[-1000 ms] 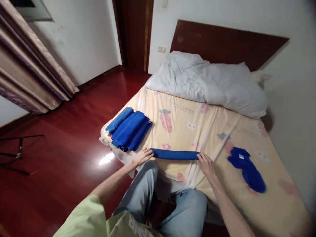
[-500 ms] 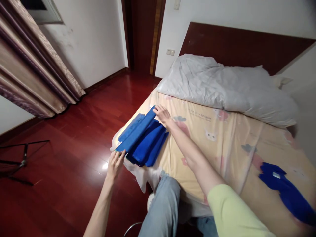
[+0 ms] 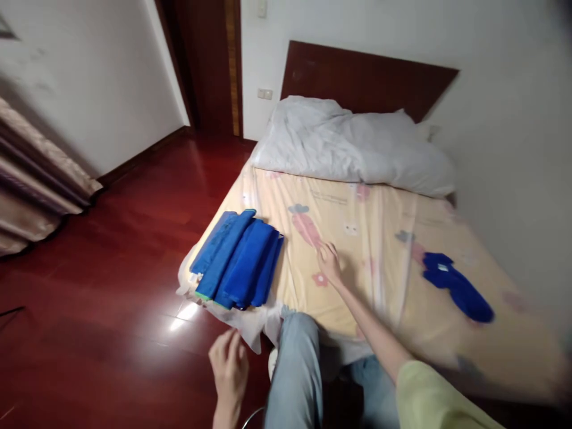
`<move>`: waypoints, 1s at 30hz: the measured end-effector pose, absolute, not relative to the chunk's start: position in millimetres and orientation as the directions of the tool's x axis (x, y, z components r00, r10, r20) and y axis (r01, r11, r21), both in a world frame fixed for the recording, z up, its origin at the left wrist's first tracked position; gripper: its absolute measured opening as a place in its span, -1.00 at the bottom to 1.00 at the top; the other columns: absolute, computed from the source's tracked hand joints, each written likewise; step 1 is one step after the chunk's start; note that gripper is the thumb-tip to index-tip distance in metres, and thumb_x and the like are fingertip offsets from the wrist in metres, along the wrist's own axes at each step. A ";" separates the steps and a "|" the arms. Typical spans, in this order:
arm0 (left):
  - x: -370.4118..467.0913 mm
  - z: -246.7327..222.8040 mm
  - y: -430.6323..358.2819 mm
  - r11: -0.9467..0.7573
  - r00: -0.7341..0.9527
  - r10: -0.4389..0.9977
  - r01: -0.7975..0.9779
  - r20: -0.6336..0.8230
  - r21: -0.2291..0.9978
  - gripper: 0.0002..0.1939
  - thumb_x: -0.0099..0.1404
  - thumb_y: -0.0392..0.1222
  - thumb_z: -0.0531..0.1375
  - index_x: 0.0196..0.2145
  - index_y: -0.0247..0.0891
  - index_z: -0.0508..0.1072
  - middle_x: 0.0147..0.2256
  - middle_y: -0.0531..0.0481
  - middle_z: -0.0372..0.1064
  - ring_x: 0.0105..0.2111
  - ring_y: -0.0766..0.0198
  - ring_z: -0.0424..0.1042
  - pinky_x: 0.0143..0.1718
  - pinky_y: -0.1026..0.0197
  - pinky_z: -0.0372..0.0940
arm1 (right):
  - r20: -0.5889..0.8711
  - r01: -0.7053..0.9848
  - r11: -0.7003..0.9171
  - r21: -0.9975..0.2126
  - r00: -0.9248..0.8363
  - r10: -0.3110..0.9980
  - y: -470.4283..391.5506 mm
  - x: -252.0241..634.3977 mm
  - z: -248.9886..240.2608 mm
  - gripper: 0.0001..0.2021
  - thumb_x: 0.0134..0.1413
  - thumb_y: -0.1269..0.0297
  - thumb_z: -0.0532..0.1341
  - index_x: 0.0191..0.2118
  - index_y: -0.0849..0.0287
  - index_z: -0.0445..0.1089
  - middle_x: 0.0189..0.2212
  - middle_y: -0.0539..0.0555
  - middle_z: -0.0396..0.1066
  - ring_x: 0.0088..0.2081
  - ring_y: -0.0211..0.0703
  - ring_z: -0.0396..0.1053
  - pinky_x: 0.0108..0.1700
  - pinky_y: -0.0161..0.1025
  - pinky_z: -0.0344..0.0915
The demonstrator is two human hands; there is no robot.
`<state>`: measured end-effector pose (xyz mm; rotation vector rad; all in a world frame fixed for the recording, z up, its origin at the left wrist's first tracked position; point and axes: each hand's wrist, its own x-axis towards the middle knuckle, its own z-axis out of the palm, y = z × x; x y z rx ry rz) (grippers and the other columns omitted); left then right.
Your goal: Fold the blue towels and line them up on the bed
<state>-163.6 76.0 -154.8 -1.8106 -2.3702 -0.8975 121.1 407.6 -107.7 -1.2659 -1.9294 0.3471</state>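
Several folded blue cloths [image 3: 248, 262] lie side by side, overlapping, at the left edge of the bed; one shows a green edging. My left hand [image 3: 229, 363] hangs in front of the bed's near left corner, below the cloths and apart from them, fingers loosely bent with nothing in them. Over the bed, right of the cloths, is my right hand [image 3: 329, 262], fingers a little bent and apart, holding nothing. Farther right lies a loose blue fabric piece [image 3: 456, 286] with a small white label, out of reach of both hands at this moment.
The bed [image 3: 308, 298] has a yellow patterned sheet. A grey-white quilt or pillow pile [image 3: 348, 140] rests near the dark headboard [image 3: 357, 77]. Red wooden floor [image 3: 111, 286] runs along the left, with a curtain [image 3: 36, 185] by the wall. My knee [image 3: 297, 345] is against the near edge.
Both hands have let go of the blue cloth, which now lies in the row. My left hand has drawn back and down; my right moved right. The view has turned right.
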 end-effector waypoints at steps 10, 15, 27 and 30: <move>1.0 -129.2 63.4 -0.224 0.179 0.966 0.939 0.184 0.260 -0.31 0.28 -0.18 0.22 0.36 -0.08 0.31 0.43 -0.33 -0.04 0.39 -0.42 -0.01 0.18 -0.48 0.23 | 0.101 0.839 0.015 -0.543 0.048 0.994 16.4 289.7 -140.6 -0.66 0.13 0.35 0.14 -0.27 -0.28 0.60 -0.30 -0.02 0.63 0.07 0.20 0.52 0.34 0.45 0.14; 18.6 -120.3 116.7 -0.234 0.208 0.956 0.966 0.205 0.109 -0.37 0.29 -0.09 0.25 0.31 -0.04 0.38 0.41 -0.38 -0.02 0.32 -0.56 0.08 -0.10 -0.50 0.38 | 0.229 0.705 -0.033 -0.708 0.274 0.934 47.3 312.7 -131.7 -0.68 0.17 0.28 0.10 -0.18 -0.21 0.59 -0.20 0.03 0.61 -0.08 0.14 0.57 0.08 0.21 0.46; 47.1 -107.9 164.0 -0.093 0.095 0.992 0.995 0.079 -0.026 -0.50 0.43 -0.05 0.07 0.25 -0.18 0.43 0.30 -0.29 0.21 0.17 -0.28 0.25 -0.10 -0.27 0.43 | 0.310 0.627 -0.167 -0.761 0.577 0.756 189.3 495.7 -148.4 -0.61 0.11 0.23 0.14 0.03 0.22 0.46 0.04 0.29 0.49 0.08 0.07 0.41 0.20 0.06 0.33; 49.2 -112.3 166.0 -0.071 0.076 0.993 0.996 0.088 -0.056 -0.51 0.38 -0.10 0.11 0.23 -0.17 0.46 0.30 -0.29 0.22 0.19 -0.28 0.23 -0.08 -0.29 0.41 | 0.285 0.617 -0.270 -0.739 0.649 0.705 228.6 552.7 -127.7 -0.59 0.13 0.21 0.07 0.02 0.24 0.43 -0.01 0.29 0.49 0.04 0.05 0.38 0.14 0.02 0.35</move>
